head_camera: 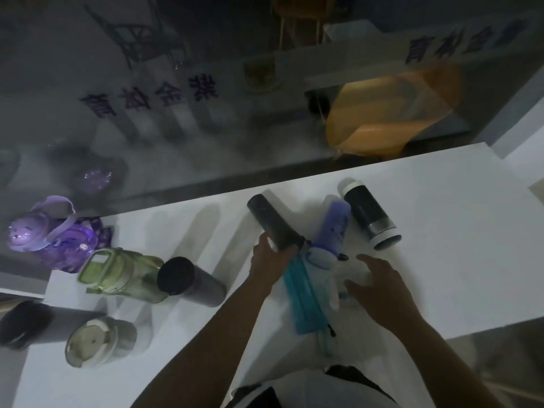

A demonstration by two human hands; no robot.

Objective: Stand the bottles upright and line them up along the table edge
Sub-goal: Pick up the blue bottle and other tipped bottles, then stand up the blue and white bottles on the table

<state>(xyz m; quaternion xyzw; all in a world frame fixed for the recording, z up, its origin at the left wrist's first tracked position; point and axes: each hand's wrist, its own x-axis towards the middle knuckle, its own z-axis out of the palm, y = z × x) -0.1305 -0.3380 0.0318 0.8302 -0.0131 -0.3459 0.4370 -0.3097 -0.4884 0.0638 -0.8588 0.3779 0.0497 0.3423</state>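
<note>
While your left hand (272, 254) is clamped round the lower end of the dark flask (272, 223), which tilts up off the white table (441, 260), treat it as rigid, smooth and probably slippery; gripping nearer mid-body should steady it. Your right hand (379, 285) hovers with fingers spread, holding nothing, over the teal bottle (303, 298) and purple bottle (331, 231) lying flat.

We are looking through a single head-worn wide-angle camera, facing forward and steeply down onto the white table (441, 231). It is sitting close above both forearms, and the horizon is tilting, so the table's far edge is running diagonally against the glass wall (147, 98) beyond.
</note>
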